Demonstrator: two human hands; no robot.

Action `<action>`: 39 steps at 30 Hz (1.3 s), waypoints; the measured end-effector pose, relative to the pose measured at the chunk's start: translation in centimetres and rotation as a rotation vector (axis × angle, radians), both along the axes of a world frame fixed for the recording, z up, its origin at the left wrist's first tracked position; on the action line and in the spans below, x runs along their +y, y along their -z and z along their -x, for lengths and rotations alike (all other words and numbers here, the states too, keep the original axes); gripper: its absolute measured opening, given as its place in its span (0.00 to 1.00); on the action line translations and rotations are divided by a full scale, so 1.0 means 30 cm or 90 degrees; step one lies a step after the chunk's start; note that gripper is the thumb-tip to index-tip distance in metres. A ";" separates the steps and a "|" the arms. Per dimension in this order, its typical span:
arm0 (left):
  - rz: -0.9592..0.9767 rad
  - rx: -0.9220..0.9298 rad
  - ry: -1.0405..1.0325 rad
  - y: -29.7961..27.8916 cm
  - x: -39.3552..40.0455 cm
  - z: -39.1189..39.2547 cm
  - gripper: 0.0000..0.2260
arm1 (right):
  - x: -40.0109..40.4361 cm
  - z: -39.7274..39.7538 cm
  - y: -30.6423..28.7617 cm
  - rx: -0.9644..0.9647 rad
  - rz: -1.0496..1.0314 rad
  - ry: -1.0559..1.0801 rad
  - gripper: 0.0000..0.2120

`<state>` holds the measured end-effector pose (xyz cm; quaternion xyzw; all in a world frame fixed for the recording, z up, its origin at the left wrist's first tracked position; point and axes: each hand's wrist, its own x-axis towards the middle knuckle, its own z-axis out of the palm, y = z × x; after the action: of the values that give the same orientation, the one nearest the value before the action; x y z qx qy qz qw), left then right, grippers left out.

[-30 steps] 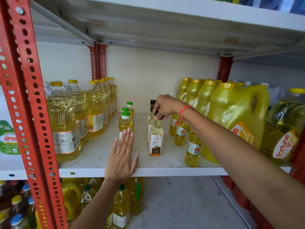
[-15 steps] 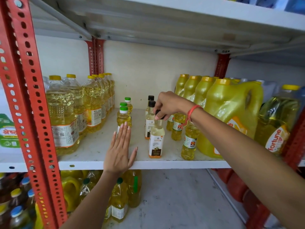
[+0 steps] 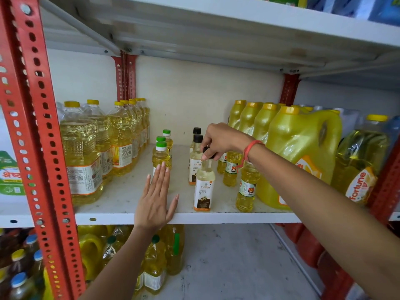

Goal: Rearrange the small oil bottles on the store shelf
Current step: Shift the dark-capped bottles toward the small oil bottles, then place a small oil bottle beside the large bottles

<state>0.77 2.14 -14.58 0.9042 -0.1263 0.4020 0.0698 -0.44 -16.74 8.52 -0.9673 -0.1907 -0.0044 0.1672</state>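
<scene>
On the white shelf [image 3: 121, 198] stand three rows of small oil bottles. My right hand [image 3: 223, 140] grips the black cap of the front coconut oil bottle [image 3: 203, 188], which stands upright near the shelf's front edge. Two more black-capped coconut oil bottles [image 3: 194, 156] stand behind it. Three green-capped small bottles [image 3: 161, 155] form a row to the left. My left hand [image 3: 157, 199] lies flat and open on the shelf, fingertips against the front green-capped bottle. Small yellow oil bottles [image 3: 246, 191] line up to the right, under my right wrist.
Large clear oil bottles [image 3: 81, 152] fill the shelf's left side. Big yellow jugs [image 3: 298, 152] and a Fortune bottle [image 3: 359, 167] crowd the right. A red perforated upright [image 3: 36, 135] stands at the left. Another shelf [image 3: 216, 22] hangs close overhead. More bottles [image 3: 155, 265] stand below.
My right hand has stayed on the front coconut oil bottle's cap and the bottle stands slightly nearer the shelf's front edge. My left hand stays flat in place.
</scene>
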 end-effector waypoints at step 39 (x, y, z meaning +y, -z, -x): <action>0.033 -0.027 -0.095 0.019 0.247 0.048 0.36 | 0.457 -0.168 0.064 -0.188 0.051 0.010 0.22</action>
<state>-0.66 9.56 -15.14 0.9004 -0.0491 0.4280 0.0605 4.60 -3.02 6.60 -0.9634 -0.2059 -0.1406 0.0983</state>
